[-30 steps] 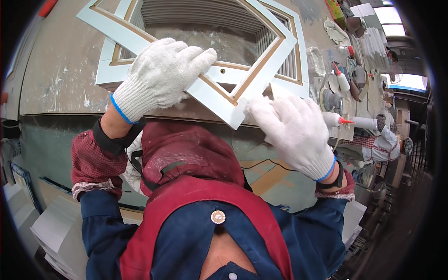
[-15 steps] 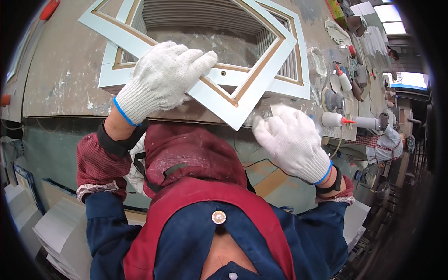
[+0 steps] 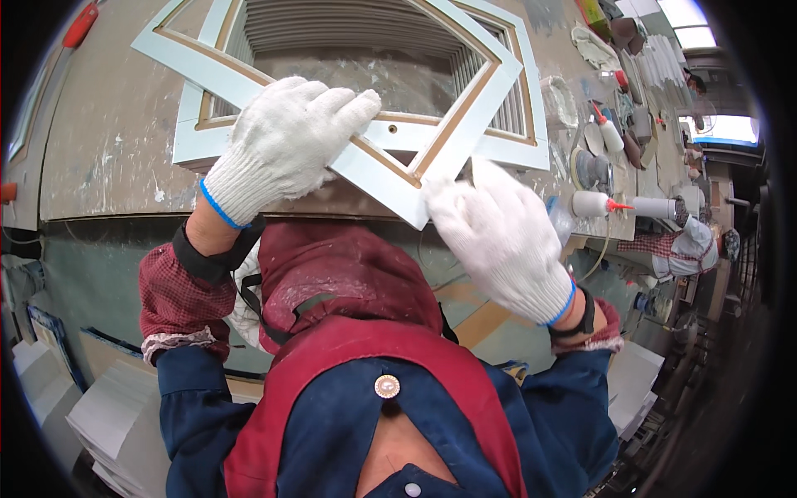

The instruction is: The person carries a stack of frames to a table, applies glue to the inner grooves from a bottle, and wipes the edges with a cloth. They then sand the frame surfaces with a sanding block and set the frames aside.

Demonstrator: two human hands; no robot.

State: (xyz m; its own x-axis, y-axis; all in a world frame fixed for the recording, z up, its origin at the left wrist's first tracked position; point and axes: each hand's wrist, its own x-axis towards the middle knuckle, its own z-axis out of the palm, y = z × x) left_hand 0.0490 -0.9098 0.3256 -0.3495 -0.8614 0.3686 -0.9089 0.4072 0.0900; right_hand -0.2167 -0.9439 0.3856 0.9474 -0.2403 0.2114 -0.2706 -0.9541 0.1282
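Left hand (image 3: 289, 139) grips the top white frame (image 3: 387, 185), right hand (image 3: 496, 226) half-curled at its corner, any hold unclear; corner work looks unfinished.

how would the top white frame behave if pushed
The top frame looks stiff: its bars run straight between crisp corners. Lying askew on the stack, it would probably slide or pivot, though the left hand may steady it.

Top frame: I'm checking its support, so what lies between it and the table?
A stack of frames lies between the top frame and the table, as the head view shows.
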